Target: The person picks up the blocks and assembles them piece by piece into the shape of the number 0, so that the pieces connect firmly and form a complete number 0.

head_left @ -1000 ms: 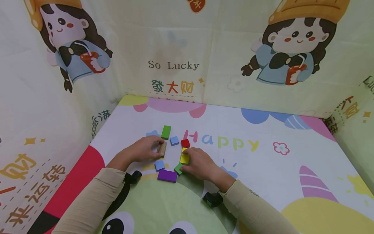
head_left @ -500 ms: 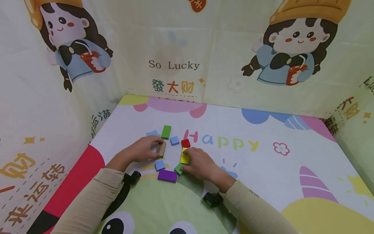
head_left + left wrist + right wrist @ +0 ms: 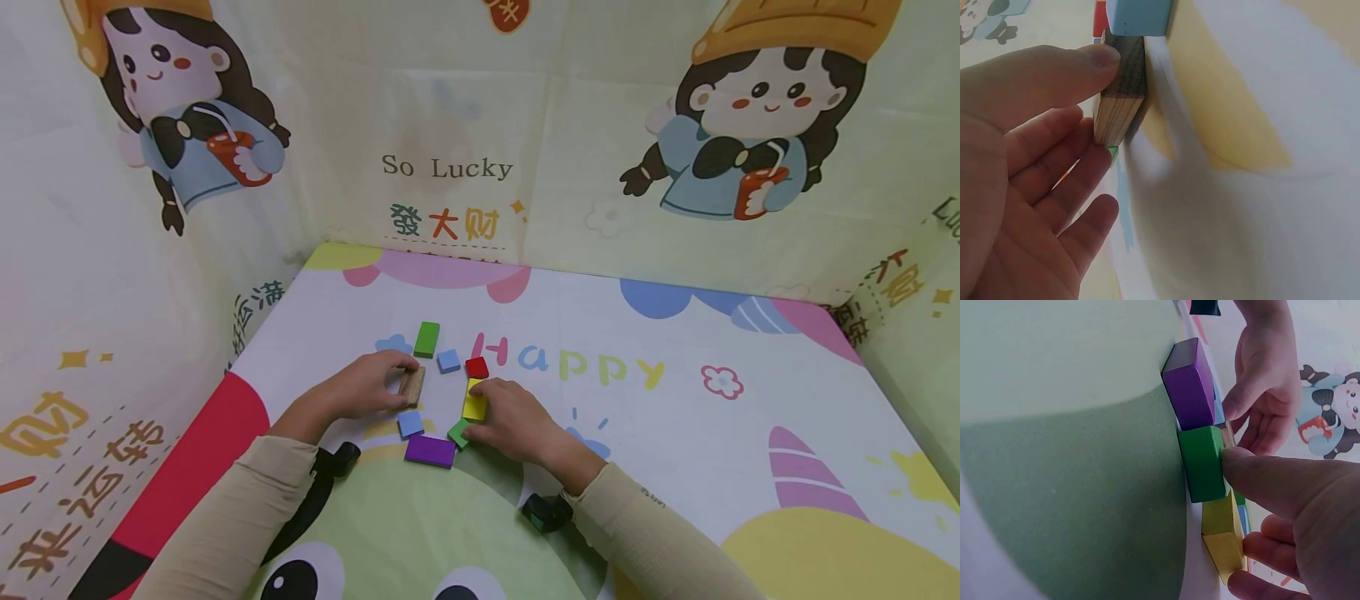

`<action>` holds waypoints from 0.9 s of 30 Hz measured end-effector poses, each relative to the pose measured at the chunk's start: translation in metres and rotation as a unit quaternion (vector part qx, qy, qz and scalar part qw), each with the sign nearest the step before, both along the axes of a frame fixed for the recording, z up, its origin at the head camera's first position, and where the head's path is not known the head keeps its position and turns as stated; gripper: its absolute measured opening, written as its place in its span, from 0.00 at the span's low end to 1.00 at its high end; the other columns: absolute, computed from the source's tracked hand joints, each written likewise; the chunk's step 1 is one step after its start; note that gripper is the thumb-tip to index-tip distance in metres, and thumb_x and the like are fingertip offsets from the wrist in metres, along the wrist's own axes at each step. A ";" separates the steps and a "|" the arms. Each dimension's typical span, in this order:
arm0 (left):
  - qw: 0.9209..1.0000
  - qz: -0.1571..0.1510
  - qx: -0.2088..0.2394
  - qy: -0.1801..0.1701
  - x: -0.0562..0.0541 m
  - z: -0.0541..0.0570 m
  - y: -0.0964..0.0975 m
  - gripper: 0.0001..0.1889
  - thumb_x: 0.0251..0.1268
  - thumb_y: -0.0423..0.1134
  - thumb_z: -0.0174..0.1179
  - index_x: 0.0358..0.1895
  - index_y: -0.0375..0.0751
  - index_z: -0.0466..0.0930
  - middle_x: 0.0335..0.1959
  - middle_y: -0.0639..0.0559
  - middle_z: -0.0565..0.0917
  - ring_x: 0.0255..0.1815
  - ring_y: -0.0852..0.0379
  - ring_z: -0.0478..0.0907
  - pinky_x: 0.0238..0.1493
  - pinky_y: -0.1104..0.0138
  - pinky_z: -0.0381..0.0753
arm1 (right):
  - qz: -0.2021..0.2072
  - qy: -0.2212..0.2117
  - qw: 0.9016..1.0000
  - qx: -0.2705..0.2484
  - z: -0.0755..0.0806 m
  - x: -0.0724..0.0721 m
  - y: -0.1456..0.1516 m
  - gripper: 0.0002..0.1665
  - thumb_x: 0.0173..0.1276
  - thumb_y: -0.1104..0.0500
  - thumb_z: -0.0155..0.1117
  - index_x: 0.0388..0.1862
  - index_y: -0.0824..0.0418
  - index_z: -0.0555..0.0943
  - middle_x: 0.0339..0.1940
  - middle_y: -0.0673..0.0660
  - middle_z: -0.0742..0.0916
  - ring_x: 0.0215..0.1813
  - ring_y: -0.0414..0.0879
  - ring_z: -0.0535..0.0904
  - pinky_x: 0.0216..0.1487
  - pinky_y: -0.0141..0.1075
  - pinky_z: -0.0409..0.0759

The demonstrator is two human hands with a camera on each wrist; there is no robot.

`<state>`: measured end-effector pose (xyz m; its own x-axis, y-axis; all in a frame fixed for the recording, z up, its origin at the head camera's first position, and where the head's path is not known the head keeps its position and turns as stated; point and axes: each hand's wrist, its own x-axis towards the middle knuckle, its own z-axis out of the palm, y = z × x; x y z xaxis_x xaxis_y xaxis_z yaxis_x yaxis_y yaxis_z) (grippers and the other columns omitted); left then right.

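My left hand (image 3: 362, 384) pinches a striped wooden block (image 3: 412, 388) at the left of a loose ring of coloured blocks. Its thumb lies on one end in the left wrist view, with fingertips at the other. Across the ring, my right hand (image 3: 513, 421) has curled fingers on a yellow block (image 3: 474, 408). Its thumb touches a small green block (image 3: 1200, 462) just nearer. A purple block (image 3: 430, 451) and a light blue block (image 3: 410, 425) lie at the near side. At the far side are another blue block (image 3: 448, 361), a red block (image 3: 477, 367) and a longer green block (image 3: 427, 339).
The blocks lie on a printed tabletop cloth (image 3: 637, 442) with cartoon shapes and letters. Printed cloth walls (image 3: 570, 167) rise at the back and both sides. Each wrist carries a small black camera, such as the right wrist camera (image 3: 547, 512).
My left hand has shifted slightly left and nearer with the wooden block. My right hand and the other blocks stay where they were.
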<state>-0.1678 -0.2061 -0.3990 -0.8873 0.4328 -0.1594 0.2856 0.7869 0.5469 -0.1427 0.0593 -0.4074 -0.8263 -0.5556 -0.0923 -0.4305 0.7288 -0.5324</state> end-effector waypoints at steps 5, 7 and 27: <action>1.000 0.003 0.000 -0.005 -0.001 0.000 0.000 0.28 0.61 0.35 0.71 0.64 0.34 0.74 0.63 0.40 0.76 0.65 0.41 0.71 0.64 0.48 0.71 | -0.003 -0.002 1.000 -0.001 0.001 0.000 0.000 0.35 0.61 0.49 0.75 0.63 0.63 0.77 0.61 0.60 0.80 0.63 0.56 0.74 0.62 0.48 0.75; 1.000 0.003 0.000 -0.007 -0.001 -0.001 0.001 0.28 0.61 0.35 0.71 0.64 0.35 0.75 0.63 0.41 0.76 0.65 0.42 0.71 0.64 0.49 0.71 | -0.004 -0.003 1.000 -0.002 0.000 0.000 0.000 0.35 0.61 0.49 0.75 0.63 0.63 0.77 0.61 0.60 0.80 0.63 0.56 0.74 0.63 0.48 0.75; 1.000 -0.002 0.000 -0.014 0.000 -0.005 -0.001 0.28 0.61 0.38 0.71 0.64 0.37 0.75 0.63 0.43 0.77 0.65 0.42 0.70 0.64 0.49 0.71 | -0.003 0.000 1.000 0.001 -0.001 0.000 0.000 0.35 0.60 0.49 0.76 0.63 0.63 0.77 0.60 0.60 0.81 0.62 0.55 0.74 0.62 0.48 0.75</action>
<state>-0.1682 -0.2074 -0.4045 -0.8807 0.4364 -0.1842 0.2729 0.7853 0.5557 -0.1432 0.0589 -0.4087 -0.8293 -0.5508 -0.0937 -0.4268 0.7327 -0.5301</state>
